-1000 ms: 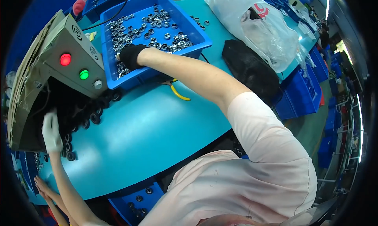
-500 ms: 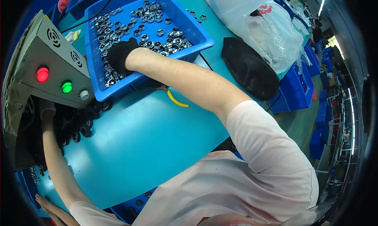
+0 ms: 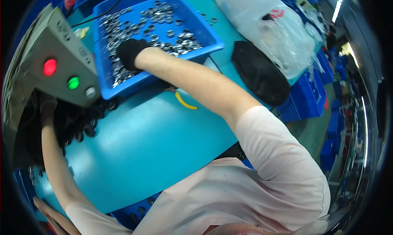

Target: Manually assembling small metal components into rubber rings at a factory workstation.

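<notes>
My right hand (image 3: 131,55), in a black glove, reaches into a blue bin (image 3: 163,59) at its near left corner. Under and around it lie many small shiny metal ring-shaped parts (image 3: 161,15). Its fingers are hidden by the back of the glove and blurred. My left hand (image 3: 48,107) is inside the dark opening of a grey machine box (image 3: 61,67) at the left. Only its cuffed wrist area shows; shadow hides the fingers. Several black rings (image 3: 90,130) lie on the table beside that opening.
Yellow-handled pliers (image 3: 185,101) lie on the turquoise table (image 3: 155,141), below the bin. A black mesh pouch (image 3: 260,73) and a white plastic bag (image 3: 274,34) are at the right. Red (image 3: 50,67) and green (image 3: 73,83) lamps glow on the machine. Another person's hand (image 3: 51,212) shows at lower left.
The whole view has shifted slightly and is more blurred. My right hand stays in the bin's near left part, and my left hand remains inside the machine opening.
</notes>
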Demonstrator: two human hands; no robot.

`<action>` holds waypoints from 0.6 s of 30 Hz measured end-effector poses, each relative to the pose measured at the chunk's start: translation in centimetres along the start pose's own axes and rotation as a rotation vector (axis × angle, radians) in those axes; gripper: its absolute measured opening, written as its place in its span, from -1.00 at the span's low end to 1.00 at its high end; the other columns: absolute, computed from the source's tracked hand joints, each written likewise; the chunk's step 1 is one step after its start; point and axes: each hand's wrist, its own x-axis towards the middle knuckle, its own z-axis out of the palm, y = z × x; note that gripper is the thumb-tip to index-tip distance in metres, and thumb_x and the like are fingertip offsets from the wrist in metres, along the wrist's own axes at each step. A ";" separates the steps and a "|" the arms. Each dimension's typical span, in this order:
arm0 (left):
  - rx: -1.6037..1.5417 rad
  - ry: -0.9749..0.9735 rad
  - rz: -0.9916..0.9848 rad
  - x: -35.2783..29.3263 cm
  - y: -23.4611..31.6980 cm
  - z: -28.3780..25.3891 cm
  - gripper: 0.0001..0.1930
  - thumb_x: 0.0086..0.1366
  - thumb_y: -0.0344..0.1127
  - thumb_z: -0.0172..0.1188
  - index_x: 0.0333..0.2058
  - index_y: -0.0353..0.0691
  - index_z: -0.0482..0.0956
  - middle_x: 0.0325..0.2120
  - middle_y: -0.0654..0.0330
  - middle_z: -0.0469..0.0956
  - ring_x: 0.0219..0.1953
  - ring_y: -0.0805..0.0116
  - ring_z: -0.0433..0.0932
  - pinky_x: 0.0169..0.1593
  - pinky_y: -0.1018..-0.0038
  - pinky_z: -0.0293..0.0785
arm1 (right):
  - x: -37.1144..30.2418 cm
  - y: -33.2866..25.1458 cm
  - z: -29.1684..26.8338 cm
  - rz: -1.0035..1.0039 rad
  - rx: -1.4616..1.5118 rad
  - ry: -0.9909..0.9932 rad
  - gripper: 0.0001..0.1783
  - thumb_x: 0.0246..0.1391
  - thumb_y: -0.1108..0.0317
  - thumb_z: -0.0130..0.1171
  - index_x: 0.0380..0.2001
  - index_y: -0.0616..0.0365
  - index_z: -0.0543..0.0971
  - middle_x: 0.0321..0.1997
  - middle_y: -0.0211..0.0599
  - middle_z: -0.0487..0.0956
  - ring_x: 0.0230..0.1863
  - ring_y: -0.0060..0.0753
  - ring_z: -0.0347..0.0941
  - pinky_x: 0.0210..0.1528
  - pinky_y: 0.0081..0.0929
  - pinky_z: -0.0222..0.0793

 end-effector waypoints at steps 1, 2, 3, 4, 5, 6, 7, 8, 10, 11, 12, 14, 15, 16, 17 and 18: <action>0.030 -0.028 -0.018 0.0 0.9 -0.8 -0.58 0.21 -0.31 -0.07 0.07 -0.21 0.36 0.12 -0.01 0.29 0.18 0.06 0.24 0.22 0.25 0.15 | -0.1 0.7 0.6 -0.028 0.032 0.079 -0.76 -0.11 0.35 0.14 -0.31 0.15 0.61 -0.13 -0.08 0.56 -0.07 -0.04 0.49 -0.05 -0.18 0.40; 0.061 -0.069 -0.046 1.1 1.6 -1.5 -0.57 0.21 -0.31 -0.07 0.07 -0.20 0.35 0.13 -0.01 0.28 0.19 0.06 0.23 0.23 0.24 0.14 | -0.4 1.0 0.3 -0.044 0.053 0.055 -0.76 -0.09 0.27 0.18 -0.35 0.18 0.61 -0.20 -0.05 0.57 -0.12 -0.02 0.50 -0.07 -0.23 0.42; 0.091 -0.096 -0.064 2.9 1.9 -2.0 -0.57 0.21 -0.31 -0.08 0.08 -0.20 0.35 0.13 -0.01 0.27 0.20 0.06 0.22 0.24 0.24 0.13 | 0.4 2.3 1.0 -0.029 0.050 0.042 -0.74 -0.09 0.24 0.20 -0.38 0.20 0.61 -0.26 -0.02 0.58 -0.16 -0.02 0.51 -0.10 -0.26 0.43; 0.118 -0.120 -0.093 1.5 -1.1 -0.3 -0.57 0.21 -0.32 -0.09 0.08 -0.19 0.35 0.14 -0.01 0.26 0.21 0.06 0.21 0.25 0.24 0.12 | -0.5 1.9 0.2 -0.109 -0.004 0.029 -0.75 -0.08 0.25 0.20 -0.39 0.22 0.61 -0.29 0.02 0.57 -0.18 -0.01 0.51 -0.11 -0.25 0.43; 0.116 -0.021 -0.104 1.4 -1.5 0.3 -0.56 0.21 -0.28 -0.07 0.09 -0.19 0.34 0.14 -0.03 0.27 0.19 0.03 0.23 0.22 0.24 0.16 | -1.3 1.4 -0.6 -0.089 0.005 0.043 -0.75 -0.07 0.26 0.18 -0.39 0.23 0.60 -0.30 0.04 0.56 -0.18 -0.01 0.51 -0.12 -0.23 0.43; 0.106 0.102 -0.087 3.0 -0.7 0.2 -0.55 0.22 -0.24 -0.06 0.09 -0.19 0.33 0.13 -0.04 0.27 0.17 0.01 0.25 0.20 0.24 0.19 | -0.7 2.6 0.6 -0.075 0.019 0.105 -0.77 -0.07 0.28 0.16 -0.38 0.22 0.60 -0.26 0.04 0.56 -0.16 -0.01 0.51 -0.11 -0.24 0.43; 0.123 0.101 -0.119 3.6 -0.1 0.6 -0.50 0.26 -0.20 -0.08 0.17 -0.17 0.19 0.22 0.01 0.12 0.25 0.09 0.10 0.27 0.29 0.05 | -1.1 2.4 0.5 -0.019 0.065 0.096 -0.78 -0.07 0.32 0.14 -0.36 0.21 0.59 -0.23 0.03 0.56 -0.14 -0.01 0.50 -0.10 -0.24 0.44; 0.137 0.103 -0.146 4.4 0.5 0.8 -0.43 0.30 -0.17 -0.11 0.25 -0.16 0.05 0.30 0.07 -0.04 0.33 0.16 -0.06 0.33 0.34 -0.09 | -1.6 2.6 0.2 0.030 0.035 0.082 -0.80 -0.07 0.35 0.11 -0.35 0.19 0.59 -0.21 0.02 0.55 -0.12 0.00 0.49 -0.09 -0.23 0.43; -0.187 0.380 -0.071 2.2 -7.4 6.9 -0.40 0.33 -0.17 -0.15 0.29 -0.16 -0.07 0.33 0.14 -0.15 0.36 0.25 -0.20 0.36 0.39 -0.22 | -0.5 -1.6 0.3 -0.089 0.112 0.144 -0.78 -0.07 0.41 0.04 -0.32 0.16 0.58 -0.21 0.00 0.56 -0.12 -0.01 0.50 -0.10 -0.21 0.43; -0.136 0.350 -0.092 4.0 -6.6 6.4 -0.40 0.32 -0.17 -0.14 0.28 -0.16 -0.05 0.32 0.13 -0.12 0.35 0.23 -0.18 0.36 0.37 -0.22 | -0.5 -1.3 0.4 -0.115 0.072 0.149 -0.78 -0.07 0.43 0.02 -0.32 0.15 0.58 -0.22 -0.01 0.56 -0.13 -0.02 0.50 -0.12 -0.20 0.44; -0.096 0.328 -0.094 5.1 -4.4 6.2 -0.41 0.31 -0.18 -0.13 0.27 -0.16 -0.02 0.31 0.13 -0.10 0.35 0.22 -0.16 0.36 0.35 -0.21 | -0.8 0.0 0.4 -0.074 0.070 0.158 -0.78 -0.07 0.43 0.02 -0.33 0.15 0.58 -0.23 -0.02 0.56 -0.14 -0.01 0.50 -0.12 -0.20 0.44; 0.032 0.261 -0.157 5.9 -2.9 3.9 -0.41 0.28 -0.18 -0.11 0.25 -0.16 0.03 0.29 0.12 -0.04 0.33 0.19 -0.11 0.35 0.31 -0.20 | 0.1 0.3 0.6 -0.019 0.086 0.132 -0.74 -0.13 0.43 0.12 -0.29 0.09 0.61 -0.14 -0.15 0.56 -0.07 -0.07 0.49 -0.11 -0.16 0.42; 0.101 0.218 -0.198 5.4 -1.8 2.8 -0.42 0.27 -0.19 -0.10 0.25 -0.16 0.05 0.28 0.11 -0.02 0.33 0.18 -0.09 0.35 0.29 -0.20 | 0.3 0.7 1.0 -0.035 0.139 0.213 -0.76 -0.13 0.43 0.11 -0.31 0.10 0.61 -0.15 -0.12 0.56 -0.09 -0.05 0.50 -0.12 -0.17 0.43; 0.174 0.170 -0.246 4.8 0.0 1.3 -0.42 0.25 -0.19 -0.09 0.24 -0.17 0.08 0.28 0.11 0.01 0.32 0.16 -0.07 0.35 0.27 -0.19 | 0.6 1.0 1.4 -0.061 0.194 0.293 -0.78 -0.12 0.44 0.09 -0.33 0.12 0.61 -0.16 -0.09 0.56 -0.11 -0.03 0.50 -0.12 -0.18 0.44; 0.256 0.115 -0.304 3.8 1.5 -0.8 -0.42 0.24 -0.20 -0.08 0.23 -0.17 0.10 0.27 0.10 0.04 0.31 0.15 -0.05 0.34 0.26 -0.19 | 1.0 2.0 1.6 -0.133 0.202 0.351 -0.79 -0.13 0.44 0.07 -0.36 0.14 0.59 -0.18 -0.01 0.55 -0.11 -0.01 0.49 -0.13 -0.21 0.44; 0.348 0.046 -0.375 2.6 2.8 -3.1 -0.42 0.23 -0.20 -0.07 0.22 -0.17 0.12 0.26 0.09 0.07 0.31 0.13 -0.03 0.34 0.24 -0.18 | 1.5 2.5 1.9 -0.183 0.174 0.421 -0.79 -0.13 0.44 0.05 -0.35 0.16 0.58 -0.21 0.04 0.54 -0.15 0.03 0.49 -0.14 -0.21 0.44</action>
